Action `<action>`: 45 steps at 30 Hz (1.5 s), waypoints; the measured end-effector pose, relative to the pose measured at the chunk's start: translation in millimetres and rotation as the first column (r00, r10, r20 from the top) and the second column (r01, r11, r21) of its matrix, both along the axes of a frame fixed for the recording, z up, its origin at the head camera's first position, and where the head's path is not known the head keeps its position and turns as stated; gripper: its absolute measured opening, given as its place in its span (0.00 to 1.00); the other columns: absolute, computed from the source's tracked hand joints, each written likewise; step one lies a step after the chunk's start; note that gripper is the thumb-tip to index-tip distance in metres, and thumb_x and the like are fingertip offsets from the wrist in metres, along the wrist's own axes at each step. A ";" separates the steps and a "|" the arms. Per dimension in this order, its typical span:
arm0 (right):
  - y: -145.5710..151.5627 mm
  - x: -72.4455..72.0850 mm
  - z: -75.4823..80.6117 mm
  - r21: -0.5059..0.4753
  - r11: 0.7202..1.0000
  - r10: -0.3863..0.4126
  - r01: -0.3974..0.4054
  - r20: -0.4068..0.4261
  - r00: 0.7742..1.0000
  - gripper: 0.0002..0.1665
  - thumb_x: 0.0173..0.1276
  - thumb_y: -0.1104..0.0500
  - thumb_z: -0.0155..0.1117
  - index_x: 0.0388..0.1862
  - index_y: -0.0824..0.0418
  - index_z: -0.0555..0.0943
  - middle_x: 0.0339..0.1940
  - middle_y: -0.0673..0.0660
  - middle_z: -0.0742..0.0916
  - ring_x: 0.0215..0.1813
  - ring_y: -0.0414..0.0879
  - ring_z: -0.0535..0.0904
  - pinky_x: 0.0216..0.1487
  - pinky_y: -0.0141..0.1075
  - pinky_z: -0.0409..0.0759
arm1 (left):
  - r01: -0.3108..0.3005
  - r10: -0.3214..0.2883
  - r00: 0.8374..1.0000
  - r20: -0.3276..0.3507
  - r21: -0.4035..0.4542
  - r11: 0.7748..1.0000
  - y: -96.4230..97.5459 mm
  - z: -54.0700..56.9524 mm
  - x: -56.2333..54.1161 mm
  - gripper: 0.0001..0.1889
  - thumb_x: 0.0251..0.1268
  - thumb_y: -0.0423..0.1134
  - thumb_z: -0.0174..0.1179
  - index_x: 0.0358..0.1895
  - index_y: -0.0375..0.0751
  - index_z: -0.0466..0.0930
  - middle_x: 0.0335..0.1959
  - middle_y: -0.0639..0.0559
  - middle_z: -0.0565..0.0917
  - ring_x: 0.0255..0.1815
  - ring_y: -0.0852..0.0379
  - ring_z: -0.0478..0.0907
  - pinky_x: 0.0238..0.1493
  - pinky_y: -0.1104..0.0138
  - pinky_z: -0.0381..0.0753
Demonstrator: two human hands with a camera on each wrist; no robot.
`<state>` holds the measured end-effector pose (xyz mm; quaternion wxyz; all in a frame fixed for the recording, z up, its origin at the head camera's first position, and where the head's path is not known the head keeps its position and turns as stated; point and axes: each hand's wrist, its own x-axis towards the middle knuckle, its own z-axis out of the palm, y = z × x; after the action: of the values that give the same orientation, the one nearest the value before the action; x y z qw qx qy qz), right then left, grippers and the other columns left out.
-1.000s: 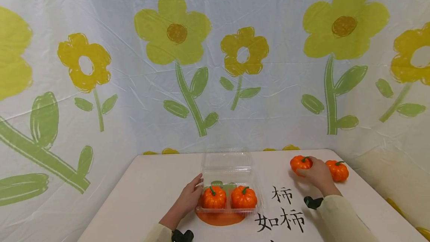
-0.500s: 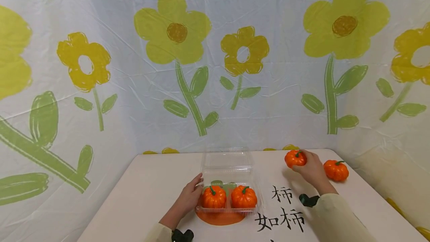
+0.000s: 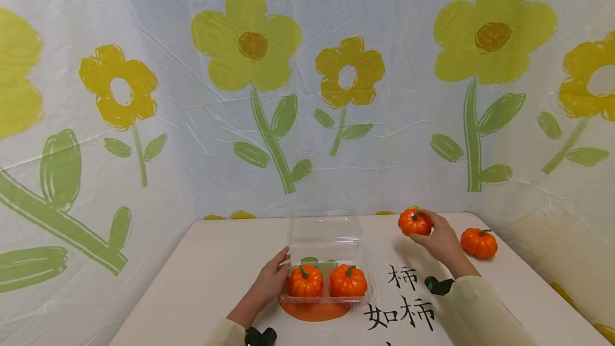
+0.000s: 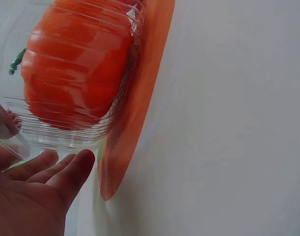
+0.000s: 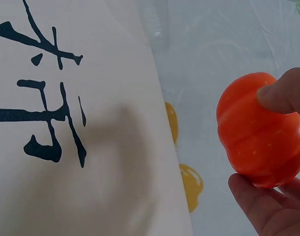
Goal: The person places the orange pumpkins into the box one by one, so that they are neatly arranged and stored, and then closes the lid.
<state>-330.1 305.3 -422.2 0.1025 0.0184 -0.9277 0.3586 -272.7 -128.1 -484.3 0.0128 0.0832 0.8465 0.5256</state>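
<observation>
My right hand (image 3: 441, 240) holds a small orange toy pumpkin (image 3: 414, 222) with a green stem above the back right of the table. In the right wrist view, the thumb presses one side of this pumpkin (image 5: 260, 130) and fingers support it from below. Against the left side of a clear plastic clamshell box (image 3: 326, 299) rests my left hand (image 3: 271, 280), its fingers straight. The left wrist view shows its fingertips (image 4: 83, 160) right at the ribbed wall. Two more pumpkins sit side by side in the box, a left one (image 3: 306, 282) and a right one (image 3: 348, 281).
Another pumpkin (image 3: 479, 243) stands near the table's right edge. The box's raised lid (image 3: 324, 227) leans back toward the flower-printed curtain (image 3: 408, 122). Black characters (image 3: 401, 314) and an orange printed shape (image 3: 315, 312) mark the pale table top (image 3: 202, 271).
My right hand has lifted the pumpkin and carried it leftward, away from the one at the right edge. The left hand has stayed at the box.
</observation>
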 end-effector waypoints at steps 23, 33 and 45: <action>-28.6 6.0 11.5 0.013 0.991 0.137 -0.137 -0.156 0.978 0.26 0.75 0.47 0.51 0.67 0.56 0.71 0.68 0.65 0.72 0.66 0.66 0.66 0.62 0.69 0.66 | -0.008 0.007 1.000 -0.024 -0.025 1.000 0.1 -1.1 -2.0 0.29 0.74 0.39 0.42 0.76 0.42 0.53 0.71 0.38 0.68 0.69 0.34 0.66 0.65 0.41 0.68; -44.6 8.2 16.3 0.071 0.984 0.175 -0.163 -0.231 0.957 0.20 0.71 0.55 0.58 0.60 0.57 0.76 0.62 0.64 0.77 0.62 0.64 0.72 0.58 0.63 0.75 | -0.018 0.017 1.000 -0.020 -0.031 0.999 1.0 -0.1 -1.5 0.29 0.73 0.39 0.42 0.76 0.42 0.54 0.70 0.38 0.68 0.70 0.35 0.66 0.66 0.41 0.67; -63.8 13.9 26.0 0.071 0.977 0.210 -0.199 -0.230 0.950 0.16 0.70 0.61 0.59 0.56 0.60 0.78 0.66 0.67 0.73 0.64 0.68 0.71 0.56 0.60 0.79 | -0.021 0.021 1.000 -0.023 -0.032 0.999 0.5 -3.1 -4.1 0.29 0.74 0.40 0.42 0.76 0.42 0.54 0.71 0.38 0.68 0.70 0.34 0.66 0.65 0.41 0.69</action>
<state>-316.2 241.5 -396.2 0.1739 0.1595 -0.9101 0.3407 -276.8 -127.6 -487.4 -0.0009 0.0799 0.8558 0.5111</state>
